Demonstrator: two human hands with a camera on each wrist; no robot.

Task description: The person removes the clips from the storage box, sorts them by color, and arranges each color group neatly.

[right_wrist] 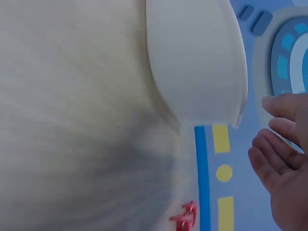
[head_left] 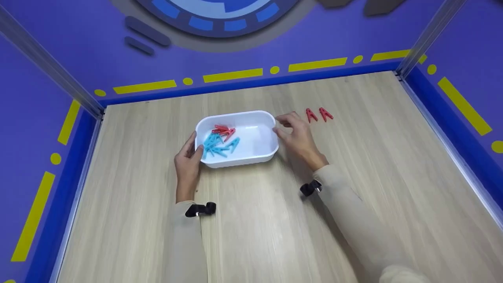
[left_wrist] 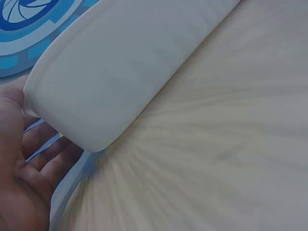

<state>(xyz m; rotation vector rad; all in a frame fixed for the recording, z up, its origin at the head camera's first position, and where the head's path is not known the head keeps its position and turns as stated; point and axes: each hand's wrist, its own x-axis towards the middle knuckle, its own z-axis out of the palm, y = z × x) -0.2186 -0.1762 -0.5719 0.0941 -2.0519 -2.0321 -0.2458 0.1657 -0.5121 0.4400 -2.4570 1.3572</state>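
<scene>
A white plastic tub (head_left: 255,147) stands on the wooden table, holding several teal clothespins (head_left: 212,146) and a few red clothespins (head_left: 228,133) toward its left side. My left hand (head_left: 188,164) grips the tub's left end, thumb over the rim and fingers along the outer wall; the left wrist view shows those fingers (left_wrist: 55,161) by the tub's corner. At the opposite end, my right hand (head_left: 297,137) is beside the right rim. The right wrist view shows its loosely bent fingers (right_wrist: 276,154) with a gap to the tub, holding nothing.
Two more red clothespins (head_left: 317,114) lie on the table (head_left: 251,220) beyond my right hand. Blue-purple panels (head_left: 251,55) with yellow markings enclose the table at the back and both sides.
</scene>
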